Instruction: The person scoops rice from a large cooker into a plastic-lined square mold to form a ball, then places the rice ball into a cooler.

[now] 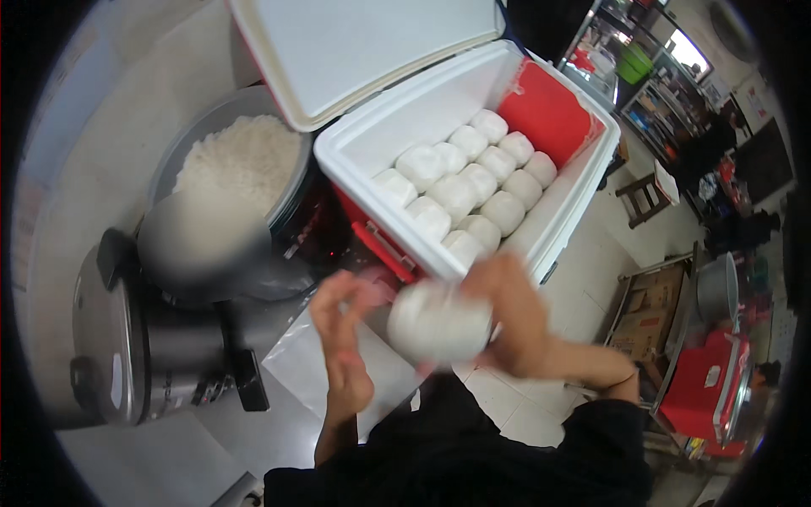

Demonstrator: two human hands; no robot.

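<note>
My right hand is closed around a white wrapped bundle, blurred by motion. My left hand is raised at the bundle's left, its fingers spread and apart from it. Beyond both hands, an open red and white cooler box holds several similar white bundles in rows. Left of the cooler, a round pot is heaped with cooked white rice. A blurred dark bowl with a pale inside overlaps the pot's near edge. Clear plastic sheets lie below my left hand.
A large rice cooker with a steel lid stands at the left. The cooler's raised lid leans back above the pot. At the right are a wooden stool, a shelf with cardboard boxes and another red cooler.
</note>
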